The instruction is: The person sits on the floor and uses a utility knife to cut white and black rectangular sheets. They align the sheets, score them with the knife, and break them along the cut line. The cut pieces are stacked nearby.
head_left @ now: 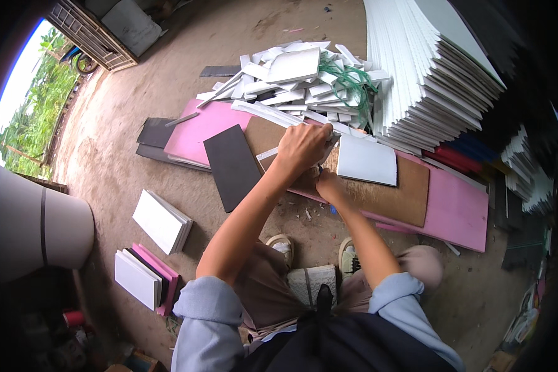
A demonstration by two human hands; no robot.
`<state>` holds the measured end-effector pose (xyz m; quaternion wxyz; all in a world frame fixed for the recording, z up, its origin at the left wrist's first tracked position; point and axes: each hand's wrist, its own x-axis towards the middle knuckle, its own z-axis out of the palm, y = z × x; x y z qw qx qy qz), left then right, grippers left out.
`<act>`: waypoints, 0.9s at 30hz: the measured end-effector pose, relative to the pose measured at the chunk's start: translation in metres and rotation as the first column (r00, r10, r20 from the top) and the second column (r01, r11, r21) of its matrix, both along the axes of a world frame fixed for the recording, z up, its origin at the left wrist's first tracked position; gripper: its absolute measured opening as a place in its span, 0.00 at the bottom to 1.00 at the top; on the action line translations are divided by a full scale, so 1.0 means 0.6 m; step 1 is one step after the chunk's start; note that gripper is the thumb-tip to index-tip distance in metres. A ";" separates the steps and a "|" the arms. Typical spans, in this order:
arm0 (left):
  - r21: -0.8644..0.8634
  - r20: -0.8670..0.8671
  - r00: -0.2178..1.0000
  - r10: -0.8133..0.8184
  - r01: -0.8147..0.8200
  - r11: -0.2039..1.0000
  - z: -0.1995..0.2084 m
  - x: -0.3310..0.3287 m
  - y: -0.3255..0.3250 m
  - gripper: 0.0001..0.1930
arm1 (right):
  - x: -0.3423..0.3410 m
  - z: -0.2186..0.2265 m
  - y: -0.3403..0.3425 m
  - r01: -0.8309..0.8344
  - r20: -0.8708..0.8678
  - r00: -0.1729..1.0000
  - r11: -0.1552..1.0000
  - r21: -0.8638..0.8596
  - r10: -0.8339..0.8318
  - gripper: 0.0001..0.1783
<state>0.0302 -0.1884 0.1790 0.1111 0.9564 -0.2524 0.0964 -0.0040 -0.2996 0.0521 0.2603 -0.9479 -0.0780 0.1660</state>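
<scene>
My left hand is closed over the brown board, its fingers bent around something mostly hidden, with a small greyish edge showing at the fingertips. Just below it, my right hand is closed as well, close against the left. What it holds is too covered to name. To the right of my hands lies a white foam sheet on the board. A black foam sheet rests at an angle to the left, and a white strip with markings shows beside my left wrist.
Pink foam sheets lie under the board. Beyond is a heap of white offcuts with tangled green string. A tall stack of white sheets stands at right. Cut white pieces and a mixed stack sit at left.
</scene>
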 end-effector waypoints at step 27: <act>-0.202 -0.010 1.000 -0.028 0.026 0.979 0.032 -0.032 0.113 0.19 | -0.044 0.059 -0.163 -0.086 0.011 0.995 0.913 -0.399 0.099 0.19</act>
